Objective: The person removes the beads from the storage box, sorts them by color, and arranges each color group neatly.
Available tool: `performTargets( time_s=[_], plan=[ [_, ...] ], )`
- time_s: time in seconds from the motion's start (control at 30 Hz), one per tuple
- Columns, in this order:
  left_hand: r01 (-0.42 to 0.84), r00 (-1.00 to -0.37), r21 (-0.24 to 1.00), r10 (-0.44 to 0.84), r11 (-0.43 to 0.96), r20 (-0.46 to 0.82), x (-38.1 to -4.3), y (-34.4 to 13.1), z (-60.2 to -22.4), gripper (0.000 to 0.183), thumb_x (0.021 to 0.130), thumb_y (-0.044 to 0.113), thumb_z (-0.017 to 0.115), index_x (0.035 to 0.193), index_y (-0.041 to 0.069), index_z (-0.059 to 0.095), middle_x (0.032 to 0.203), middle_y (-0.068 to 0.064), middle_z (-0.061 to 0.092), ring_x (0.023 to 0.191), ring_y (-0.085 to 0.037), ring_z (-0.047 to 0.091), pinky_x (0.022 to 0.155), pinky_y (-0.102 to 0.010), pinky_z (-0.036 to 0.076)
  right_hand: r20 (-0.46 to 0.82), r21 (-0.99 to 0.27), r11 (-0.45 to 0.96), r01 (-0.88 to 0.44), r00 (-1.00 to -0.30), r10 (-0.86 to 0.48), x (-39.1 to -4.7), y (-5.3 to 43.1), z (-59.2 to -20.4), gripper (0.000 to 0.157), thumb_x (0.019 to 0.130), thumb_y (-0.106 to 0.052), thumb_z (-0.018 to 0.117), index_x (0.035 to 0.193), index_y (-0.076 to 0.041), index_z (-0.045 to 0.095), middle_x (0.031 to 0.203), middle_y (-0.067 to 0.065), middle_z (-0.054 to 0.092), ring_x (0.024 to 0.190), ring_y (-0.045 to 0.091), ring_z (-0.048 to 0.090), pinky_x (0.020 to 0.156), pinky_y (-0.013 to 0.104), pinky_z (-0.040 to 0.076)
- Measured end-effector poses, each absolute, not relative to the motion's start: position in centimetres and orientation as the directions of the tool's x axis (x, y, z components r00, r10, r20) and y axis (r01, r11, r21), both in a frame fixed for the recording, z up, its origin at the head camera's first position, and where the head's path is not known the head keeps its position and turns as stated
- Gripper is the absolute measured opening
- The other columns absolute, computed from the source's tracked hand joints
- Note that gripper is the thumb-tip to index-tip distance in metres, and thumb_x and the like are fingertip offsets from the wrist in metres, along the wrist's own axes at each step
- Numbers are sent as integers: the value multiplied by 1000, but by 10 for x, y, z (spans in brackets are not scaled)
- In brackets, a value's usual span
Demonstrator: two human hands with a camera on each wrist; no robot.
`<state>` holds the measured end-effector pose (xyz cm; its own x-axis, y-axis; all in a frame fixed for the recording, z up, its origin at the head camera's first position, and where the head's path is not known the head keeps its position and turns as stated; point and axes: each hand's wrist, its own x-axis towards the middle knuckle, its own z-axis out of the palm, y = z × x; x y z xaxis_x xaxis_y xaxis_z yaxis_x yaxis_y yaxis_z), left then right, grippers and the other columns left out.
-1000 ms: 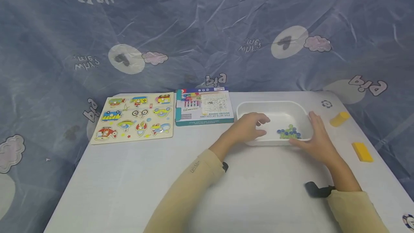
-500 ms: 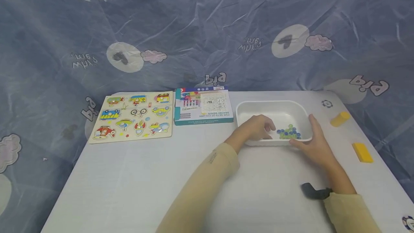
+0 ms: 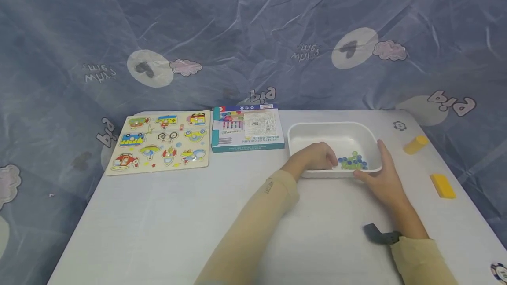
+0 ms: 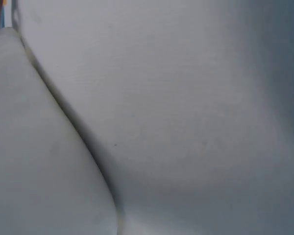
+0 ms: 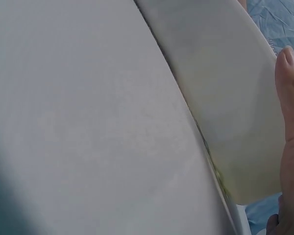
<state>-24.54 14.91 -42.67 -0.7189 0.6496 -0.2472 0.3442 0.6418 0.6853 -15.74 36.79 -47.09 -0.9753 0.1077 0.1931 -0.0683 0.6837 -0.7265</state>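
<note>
Hands: two. The left hand [image 3: 314, 156] reaches over the near rim into the tray, its fingers bent downward, the tips just beside the beads; how far apart they are, and whether they pinch anything, I cannot tell. The right hand [image 3: 382, 184] holds the tray's near right corner, thumb on the near side and fingers spread along the right end.
Thumb: one in the right wrist view, the right thumb [image 5: 290, 93], lying against the tray's outer wall.
Tray: one, white [image 3: 343, 141], set on the desk [image 3: 178, 223] toward its far edge, between the box and the yellow pieces.
Beads: one heap, green and blue [image 3: 352, 162], in the near right part of the tray; too small and crowded to count exactly.
Box: one, flat [image 3: 248, 130], just left of the tray, its print upside down.
Puzzle board: one [image 3: 160, 144], left of the box, with ten vehicle pictures.
Yellow pieces: two, one cylinder [image 3: 416, 144] and one flat block [image 3: 443, 186], apart, to the right of the tray.
Sleeves: two, beige, the left [image 3: 253, 228] and the right [image 3: 420, 254].
Cloth: blue-grey, printed [image 3: 237, 34], behind the desk.
</note>
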Motion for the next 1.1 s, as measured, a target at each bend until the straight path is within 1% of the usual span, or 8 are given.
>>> performTargets(
  time_s=[0.17,0.4,0.57,0.73,0.87,0.97,1.1],
  plan=[
    [340,-711,672,648,658,-274,-246,154,-430,18,84,15,68,96,26,73,103,13,70,98,-4,61,89,-20,46,197,-746,664,-45,-968,157,-157,364,-475,114,75,-30,79,152,-28,-4,160,6,3,146,37,6,115,57,6],
    [327,-722,667,632,669,-280,-247,158,-434,21,82,16,70,99,28,73,106,13,69,98,-4,61,90,-22,47,206,-760,649,-30,-959,197,-157,362,-481,113,74,-28,80,151,-34,-2,160,0,3,147,31,6,117,53,6],
    [346,-719,665,642,662,-266,-248,161,-437,25,81,16,70,103,29,72,108,14,69,96,-3,61,87,-21,47,196,-773,634,-21,-958,208,-156,360,-482,114,73,-29,81,151,-34,-2,160,-1,5,147,31,8,117,53,7],
    [348,-712,678,653,647,-258,-249,164,-438,26,80,17,71,103,29,72,108,14,69,98,-2,60,87,-20,47,189,-779,627,-16,-959,210,-157,359,-481,115,72,-28,82,151,-34,-2,160,-2,6,147,30,10,117,53,9],
    [361,-701,688,670,630,-246,-250,167,-439,25,81,18,70,103,30,72,111,15,68,105,-3,60,92,-21,46,189,-783,622,-15,-958,215,-157,358,-479,116,71,-28,83,151,-33,-1,160,-3,8,147,30,11,117,53,10],
    [363,-696,694,676,621,-241,-251,169,-439,23,81,22,72,103,29,72,112,15,68,110,-4,59,96,-22,44,187,-786,618,-11,-957,220,-157,358,-478,116,71,-28,83,151,-34,0,160,-4,8,147,29,11,117,53,10],
    [338,-694,712,674,615,-252,-251,172,-440,19,80,27,73,100,29,73,110,15,69,108,-4,61,96,-24,45,185,-777,630,3,-955,232,-157,359,-477,115,71,-31,82,150,-37,-1,160,-6,7,148,28,10,117,53,10]
  ],
)
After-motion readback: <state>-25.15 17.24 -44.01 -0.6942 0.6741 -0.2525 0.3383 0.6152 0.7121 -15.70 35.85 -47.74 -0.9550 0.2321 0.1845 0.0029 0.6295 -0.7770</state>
